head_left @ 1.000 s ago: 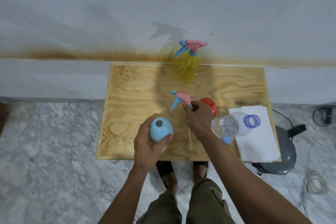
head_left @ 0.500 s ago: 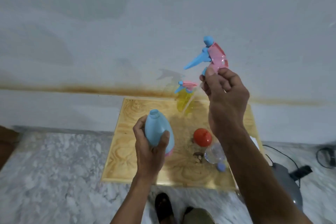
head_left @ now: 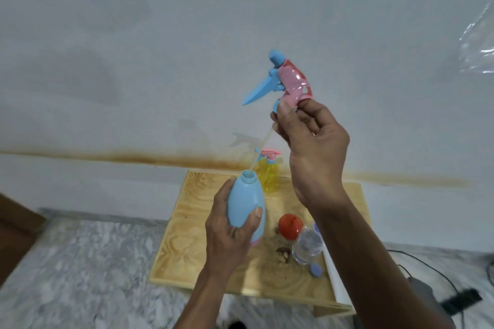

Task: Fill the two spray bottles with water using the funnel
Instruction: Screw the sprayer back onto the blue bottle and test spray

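Note:
My left hand grips the blue spray bottle, held upright above the wooden table with its neck uncapped. High above it, my right hand pinches the pink and blue spray head. Its thin dip tube slants down and its tip is at the blue bottle's mouth. A yellow spray bottle with its head on stands at the table's back edge. The red funnel sits on the table beside a clear water bottle.
A small blue cap lies by the water bottle. White paper covers the table's right edge. A grey appliance with a black cable sits on the marble floor at right. The white wall is close behind.
Both hands rose off the table: the left lifted the blue bottle, the right raised the spray head high. The dip tube's tip now sits at the bottle's mouth. The camera tilted up.

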A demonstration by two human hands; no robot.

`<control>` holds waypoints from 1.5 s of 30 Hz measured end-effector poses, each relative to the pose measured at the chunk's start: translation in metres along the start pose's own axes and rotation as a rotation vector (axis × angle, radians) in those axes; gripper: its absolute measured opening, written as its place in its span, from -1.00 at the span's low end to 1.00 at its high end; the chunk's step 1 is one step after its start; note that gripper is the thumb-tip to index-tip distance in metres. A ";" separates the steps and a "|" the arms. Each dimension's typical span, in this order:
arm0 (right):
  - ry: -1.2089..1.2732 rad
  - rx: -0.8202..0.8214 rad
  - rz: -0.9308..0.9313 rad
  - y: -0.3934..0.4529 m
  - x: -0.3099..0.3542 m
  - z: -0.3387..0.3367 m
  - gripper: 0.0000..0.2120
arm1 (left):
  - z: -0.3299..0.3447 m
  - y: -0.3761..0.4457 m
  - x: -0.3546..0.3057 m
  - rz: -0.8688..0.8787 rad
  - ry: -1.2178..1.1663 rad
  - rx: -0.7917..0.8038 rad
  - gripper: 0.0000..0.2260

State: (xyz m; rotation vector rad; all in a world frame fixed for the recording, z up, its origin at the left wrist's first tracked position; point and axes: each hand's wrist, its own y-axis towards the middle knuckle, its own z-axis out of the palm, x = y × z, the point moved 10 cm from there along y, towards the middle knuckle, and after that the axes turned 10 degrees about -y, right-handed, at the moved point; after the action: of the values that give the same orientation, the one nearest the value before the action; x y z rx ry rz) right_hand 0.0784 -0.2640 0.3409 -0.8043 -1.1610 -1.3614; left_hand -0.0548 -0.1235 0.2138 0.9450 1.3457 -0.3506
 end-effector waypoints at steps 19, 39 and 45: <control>-0.193 0.340 0.152 -0.065 -0.048 -0.014 -0.82 | 0.014 -0.028 -0.056 0.027 -0.082 -0.060 -0.51; -0.212 0.200 0.118 -0.055 -0.068 0.045 -0.73 | -0.027 0.031 -0.050 0.079 -0.210 -0.002 -0.58; -0.209 0.191 0.158 -0.056 -0.081 0.062 -0.80 | -0.042 0.046 -0.031 0.032 -0.255 -0.004 -0.58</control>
State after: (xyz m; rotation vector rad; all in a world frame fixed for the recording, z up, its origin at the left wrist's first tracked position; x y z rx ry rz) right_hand 0.0259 -0.1866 0.2721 -0.8945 -1.3381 -1.0382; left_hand -0.0574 -0.0740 0.2625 0.8856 1.0976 -0.4293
